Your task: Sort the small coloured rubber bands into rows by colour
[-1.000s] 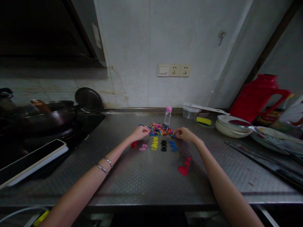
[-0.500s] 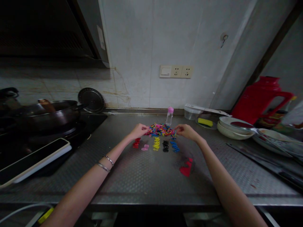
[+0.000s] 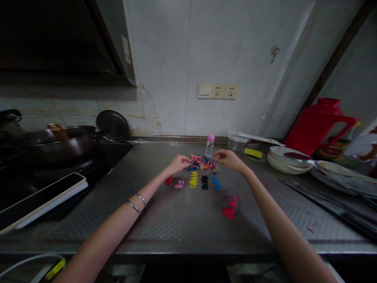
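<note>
A heap of small coloured elastic bands (image 3: pixel 202 162) lies on the metal counter. My left hand (image 3: pixel 179 164) is at the heap's left edge, fingers pinched together; what they hold is too small to make out. At the right edge my right hand (image 3: pixel 228 158) has thumb and fingertips drawn together over the bands, their contents hidden. In front of the heap lie separate groups by colour: red bands (image 3: pixel 168 180), pink bands (image 3: pixel 179 184), yellow bands (image 3: pixel 193 180), black bands (image 3: pixel 205 182) and blue bands (image 3: pixel 216 183). The red group is partly covered by my left wrist.
Behind the heap stands a clear bottle with a pink cap (image 3: pixel 209 145). A clear bag with red hearts (image 3: pixel 229 208) lies nearer me. To the right are a yellow sponge (image 3: pixel 253 153), bowls (image 3: pixel 287 167), a knife (image 3: pixel 321 202) and a red thermos (image 3: pixel 318 125); a phone (image 3: pixel 44 200) and pan (image 3: pixel 61 145) are left.
My left hand has shifted slightly right, further over the heap's edge. My right hand has moved a little left and up towards the back of the heap. The view has turned slightly.
</note>
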`<state>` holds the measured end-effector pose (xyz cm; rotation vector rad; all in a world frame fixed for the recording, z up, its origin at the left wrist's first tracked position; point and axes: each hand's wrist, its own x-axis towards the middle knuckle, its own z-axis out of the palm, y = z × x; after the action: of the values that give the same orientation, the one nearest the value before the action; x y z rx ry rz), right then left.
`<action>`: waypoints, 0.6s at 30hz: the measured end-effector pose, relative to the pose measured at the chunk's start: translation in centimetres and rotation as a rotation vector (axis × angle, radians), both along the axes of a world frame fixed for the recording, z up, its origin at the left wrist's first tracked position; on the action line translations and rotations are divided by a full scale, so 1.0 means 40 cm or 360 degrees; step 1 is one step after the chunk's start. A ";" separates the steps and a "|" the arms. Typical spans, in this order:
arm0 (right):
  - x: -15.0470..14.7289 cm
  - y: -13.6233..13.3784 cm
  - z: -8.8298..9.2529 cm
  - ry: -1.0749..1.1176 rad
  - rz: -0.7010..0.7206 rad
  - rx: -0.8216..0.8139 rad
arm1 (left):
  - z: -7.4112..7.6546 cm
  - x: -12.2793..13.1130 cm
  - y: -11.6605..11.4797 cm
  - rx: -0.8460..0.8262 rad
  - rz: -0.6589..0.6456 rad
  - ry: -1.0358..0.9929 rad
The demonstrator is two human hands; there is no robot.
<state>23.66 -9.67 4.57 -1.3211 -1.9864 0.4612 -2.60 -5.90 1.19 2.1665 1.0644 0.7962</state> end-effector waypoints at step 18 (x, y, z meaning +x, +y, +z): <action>-0.046 0.010 -0.015 0.0069 0.0234 -0.0112 | 0.021 0.158 0.004 0.0189 -0.0223 0.0071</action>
<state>21.83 -9.27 3.96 -1.2012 -2.0560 0.6289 3.71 -5.73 2.02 2.3398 0.8953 0.7671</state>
